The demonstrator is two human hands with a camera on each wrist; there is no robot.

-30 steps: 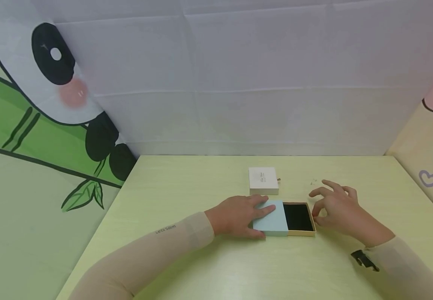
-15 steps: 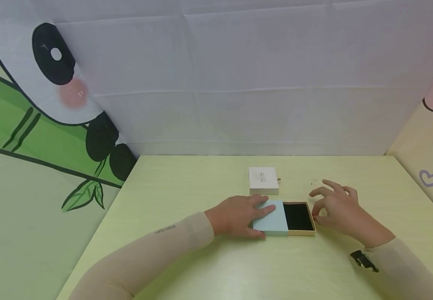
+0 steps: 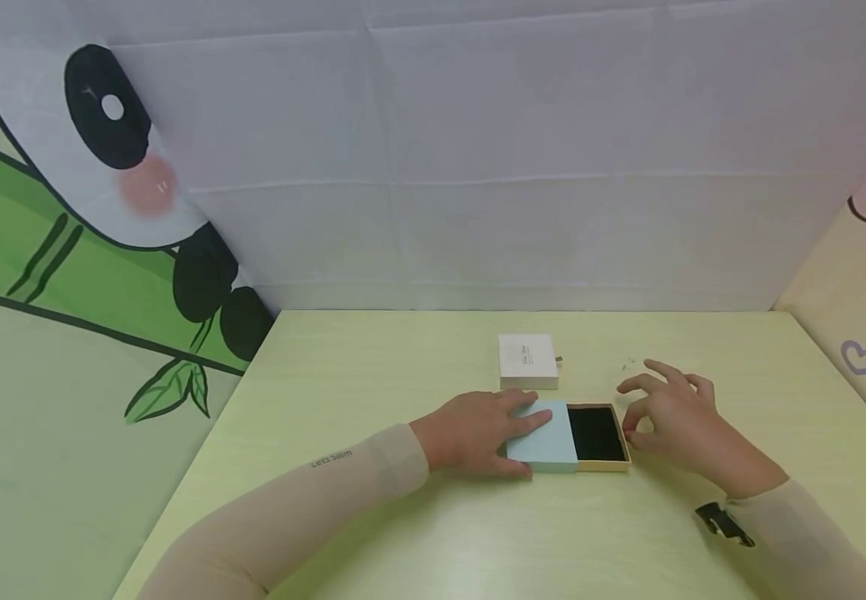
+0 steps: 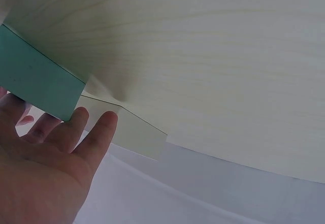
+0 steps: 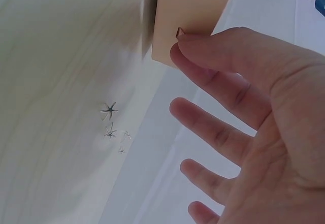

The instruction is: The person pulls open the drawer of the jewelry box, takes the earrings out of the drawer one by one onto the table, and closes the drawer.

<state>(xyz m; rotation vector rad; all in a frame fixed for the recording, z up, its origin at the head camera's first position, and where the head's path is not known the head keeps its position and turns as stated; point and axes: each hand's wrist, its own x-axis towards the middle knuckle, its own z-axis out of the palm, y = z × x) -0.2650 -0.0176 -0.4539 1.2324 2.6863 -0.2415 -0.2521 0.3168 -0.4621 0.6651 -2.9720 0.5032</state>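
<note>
A small drawer box lies flat on the table with its drawer partly out to the right. My left hand (image 3: 473, 429) grips its light blue sleeve (image 3: 553, 450), thumb along the near side, one finger across the top and others at the far side. In the left wrist view the fingers lie along the sleeve's blue-green side (image 4: 38, 74). Black padding (image 3: 598, 433) shows inside the tan drawer (image 5: 195, 5). At the drawer's right end, thumb and forefinger of my right hand (image 3: 676, 425) pinch a small pull tab (image 5: 180, 32); the other fingers are spread.
A white box (image 3: 526, 358) with printed writing and a small tab stands behind the blue one. Several tiny star-shaped silver pieces (image 5: 109, 111) lie on the table (image 3: 372, 358) beyond my right hand. A black buckle (image 3: 725, 525) hangs at the right sleeve. White cloth (image 3: 478, 167) backs the table.
The drawer and my right hand have shifted very slightly left, toward the sleeve. My left hand keeps its place on the box.
</note>
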